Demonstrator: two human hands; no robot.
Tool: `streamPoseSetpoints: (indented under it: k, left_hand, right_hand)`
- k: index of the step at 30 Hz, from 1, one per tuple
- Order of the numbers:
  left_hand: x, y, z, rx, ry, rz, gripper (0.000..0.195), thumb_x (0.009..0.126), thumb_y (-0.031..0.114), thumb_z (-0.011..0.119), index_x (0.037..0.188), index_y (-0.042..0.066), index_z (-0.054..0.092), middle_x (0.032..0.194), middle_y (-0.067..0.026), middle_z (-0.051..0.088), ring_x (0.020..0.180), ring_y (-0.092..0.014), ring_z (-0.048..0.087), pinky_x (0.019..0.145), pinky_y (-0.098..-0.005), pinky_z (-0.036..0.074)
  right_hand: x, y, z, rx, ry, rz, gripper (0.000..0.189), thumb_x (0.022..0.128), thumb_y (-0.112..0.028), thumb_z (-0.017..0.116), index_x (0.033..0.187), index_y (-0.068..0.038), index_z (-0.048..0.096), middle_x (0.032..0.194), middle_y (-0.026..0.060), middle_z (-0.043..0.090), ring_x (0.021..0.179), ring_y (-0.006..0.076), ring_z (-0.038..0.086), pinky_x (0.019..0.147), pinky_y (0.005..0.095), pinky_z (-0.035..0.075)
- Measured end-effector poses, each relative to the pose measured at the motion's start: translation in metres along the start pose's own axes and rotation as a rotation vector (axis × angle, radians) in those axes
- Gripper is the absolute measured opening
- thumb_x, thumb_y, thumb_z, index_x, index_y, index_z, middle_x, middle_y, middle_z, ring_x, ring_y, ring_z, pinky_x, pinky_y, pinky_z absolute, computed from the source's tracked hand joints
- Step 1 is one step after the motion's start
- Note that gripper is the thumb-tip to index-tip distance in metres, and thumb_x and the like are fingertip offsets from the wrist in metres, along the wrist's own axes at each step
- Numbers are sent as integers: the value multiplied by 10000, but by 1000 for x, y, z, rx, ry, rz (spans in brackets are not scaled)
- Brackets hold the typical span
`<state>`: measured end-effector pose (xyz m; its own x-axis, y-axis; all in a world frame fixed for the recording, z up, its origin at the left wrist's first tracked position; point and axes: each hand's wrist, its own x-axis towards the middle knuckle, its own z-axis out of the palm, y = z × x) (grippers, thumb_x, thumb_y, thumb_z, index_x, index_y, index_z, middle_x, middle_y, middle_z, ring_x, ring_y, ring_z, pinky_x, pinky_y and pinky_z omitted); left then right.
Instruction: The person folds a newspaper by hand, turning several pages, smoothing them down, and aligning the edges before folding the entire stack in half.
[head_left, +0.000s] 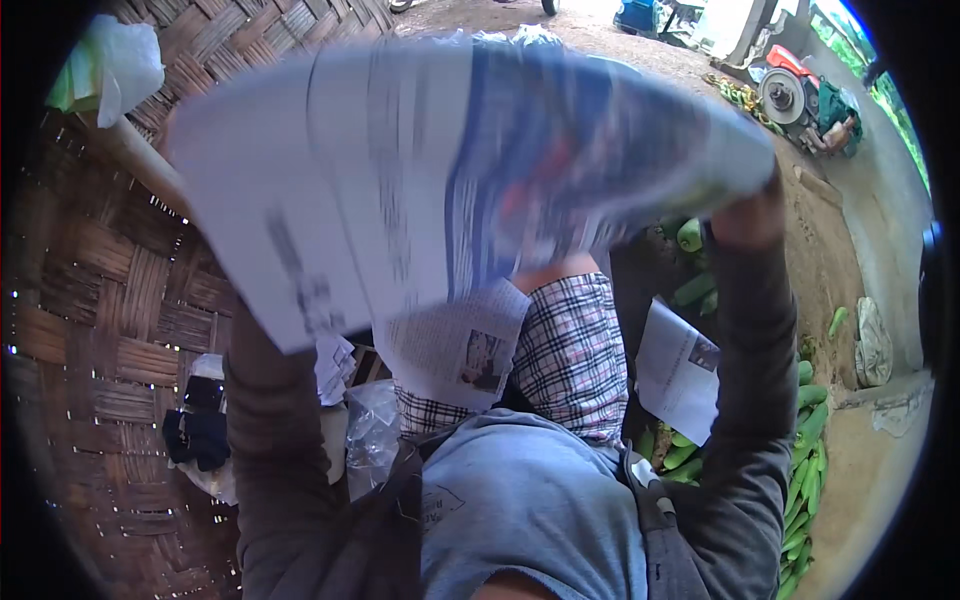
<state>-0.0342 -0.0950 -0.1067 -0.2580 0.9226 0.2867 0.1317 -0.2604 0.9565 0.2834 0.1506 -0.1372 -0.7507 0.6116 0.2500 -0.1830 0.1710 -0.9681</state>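
Observation:
A large printed sheet (420, 165), blurred by motion, spans the space above my lap. My right hand (750, 217) grips its right end, the fingers partly hidden by the sheet. My left hand is out of view behind the sheet's left part; only the dark sleeve (274, 405) shows below it. Beneath the large sheet, a smaller printed page (457, 349) with a picture lies on my checked shorts (574, 360). Another printed page (677, 375) rests beside my right leg, over green vegetables (681, 457).
A woven bamboo wall (112, 315) runs along the left, with a dark cloth (196, 435) near it. Clear plastic (371, 427) and folded papers (334, 369) lie left of my legs. Long green vegetables (810, 442) are piled at the right. A machine with a wheel (782, 96) stands at the upper right.

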Motion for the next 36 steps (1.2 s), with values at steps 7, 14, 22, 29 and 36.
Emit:
streamPoseSetpoints:
  k: [7,14,22,29,36]
  left_hand:
    - [-5,-121,-2,363,168,-229,360,877,208,649,1137,-34,588,989,-133,679,917,-192,643,812,-331,494]
    - [69,-42,-21,613,525,73,516,875,206,661,1255,-76,456,1150,-224,590,1062,-236,577,922,-325,443]
    - [-40,-22,33,650,468,243,350,904,126,583,1219,-13,518,1187,-142,583,1094,-178,551,937,-308,435]
    - [-168,-103,92,518,346,-307,139,893,71,564,982,-13,631,905,-127,675,855,-196,647,773,-310,488]
    - [-184,-106,97,527,284,-308,126,859,49,567,946,8,650,897,-156,676,846,-292,660,744,-343,499]
  right_hand:
    - [3,133,-7,-101,-16,440,285,865,-275,665,991,-20,681,800,31,652,646,145,604,549,291,498]
    - [72,35,12,-273,101,128,381,915,-374,595,1109,-49,640,952,53,646,878,138,604,702,296,500]
    - [-16,32,24,-742,115,-405,196,923,-143,536,1004,13,624,851,37,611,800,86,546,692,247,439]
    - [-150,136,51,-195,109,522,234,902,-161,558,799,41,616,685,0,548,690,86,498,635,266,414]
    - [-150,145,41,-404,155,264,187,800,-126,655,916,7,592,1026,139,570,911,241,566,830,330,448]
